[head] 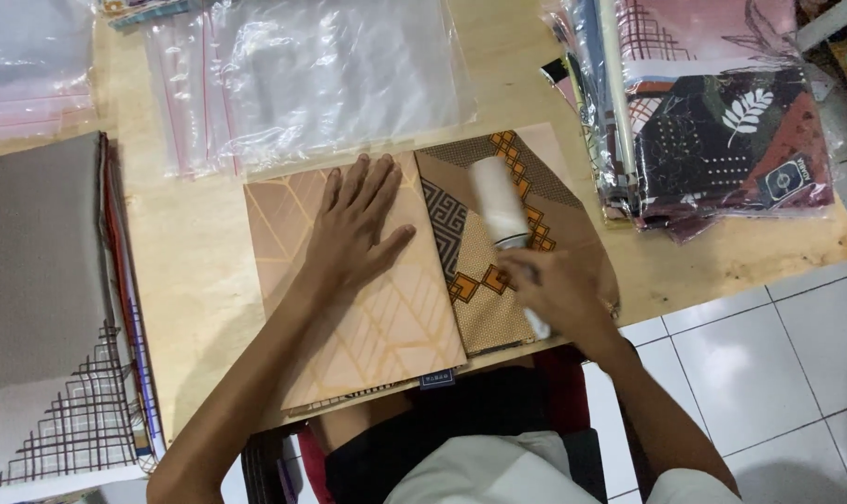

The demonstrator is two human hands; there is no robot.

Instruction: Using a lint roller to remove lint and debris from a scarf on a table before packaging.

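Observation:
A folded peach and brown patterned cloth (484,299) lies on the wooden table (195,252) in front of me. My left hand (353,229) presses flat on its peach left half, fingers spread. My right hand (554,289) grips the handle of a white lint roller (498,201), whose roll rests on the brown patterned right half of the cloth.
Clear plastic zip bags (311,75) lie at the back of the table. A stack of bagged folded cloths (722,121) sits at the right, another stack of folded cloths (41,299) at the left. White floor tiles (797,345) show beyond the right edge.

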